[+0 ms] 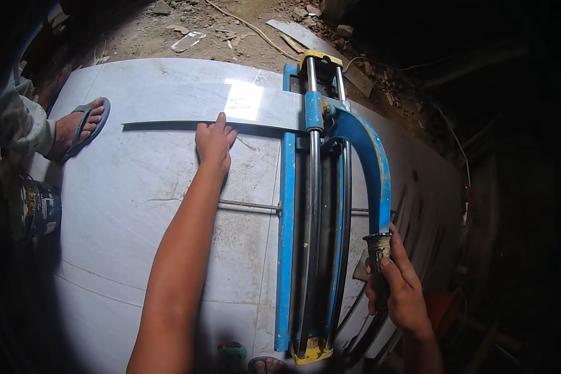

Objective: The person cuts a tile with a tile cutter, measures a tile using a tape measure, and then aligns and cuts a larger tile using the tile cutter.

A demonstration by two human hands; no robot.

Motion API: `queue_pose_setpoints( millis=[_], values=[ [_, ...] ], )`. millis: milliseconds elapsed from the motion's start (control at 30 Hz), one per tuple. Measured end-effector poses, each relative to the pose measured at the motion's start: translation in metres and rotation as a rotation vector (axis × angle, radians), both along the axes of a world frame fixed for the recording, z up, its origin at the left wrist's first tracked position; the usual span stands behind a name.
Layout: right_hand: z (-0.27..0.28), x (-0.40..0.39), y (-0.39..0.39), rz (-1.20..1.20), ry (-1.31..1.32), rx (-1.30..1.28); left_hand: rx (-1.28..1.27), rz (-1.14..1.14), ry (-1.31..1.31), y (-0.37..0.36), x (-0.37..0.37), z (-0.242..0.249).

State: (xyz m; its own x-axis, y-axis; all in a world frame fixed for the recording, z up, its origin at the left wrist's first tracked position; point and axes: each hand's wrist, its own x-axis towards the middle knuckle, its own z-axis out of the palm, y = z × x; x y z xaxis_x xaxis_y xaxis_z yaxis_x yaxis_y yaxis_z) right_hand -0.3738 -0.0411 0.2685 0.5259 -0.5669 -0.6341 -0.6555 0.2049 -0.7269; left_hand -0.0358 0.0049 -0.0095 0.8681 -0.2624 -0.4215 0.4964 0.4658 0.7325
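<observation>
A blue manual tile cutter (288,237) lies lengthwise on the pale floor, its two metal rails running away from me. A light, glossy tile (274,111) sits across its far end and sticks out to the left, passing under the sliding carriage (313,111). My left hand (214,146) is at the tile's near edge, index finger stretched over the top and other fingers bent at the edge; the undersides of those fingers are hidden. My right hand (402,290) is wrapped around the dark grip (379,248) of the curved blue lever (380,168), right of the rails.
A person's foot in a sandal (88,124) stands at the left, near the tile's end. Below it is a dark printed bucket (40,206). Rubble and dirt (243,22) lie beyond the floor slabs (124,237). Long strips (411,227) lie at the right.
</observation>
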Motion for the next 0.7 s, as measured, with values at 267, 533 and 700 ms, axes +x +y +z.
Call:
queue_pose_setpoints(
  millis=[267,533,700],
  values=[
    [-0.003,-0.001,0.000,0.042,0.036,-0.042,0.010,-0.016,0.007,0.001,-0.002,0.005],
    [-0.004,0.001,0.000,0.067,0.054,-0.077,0.017,0.003,0.015,0.000,-0.001,0.007],
    [-0.006,0.024,-0.016,0.064,0.068,-0.115,0.019,0.025,0.008,-0.003,0.000,0.002]
  ],
)
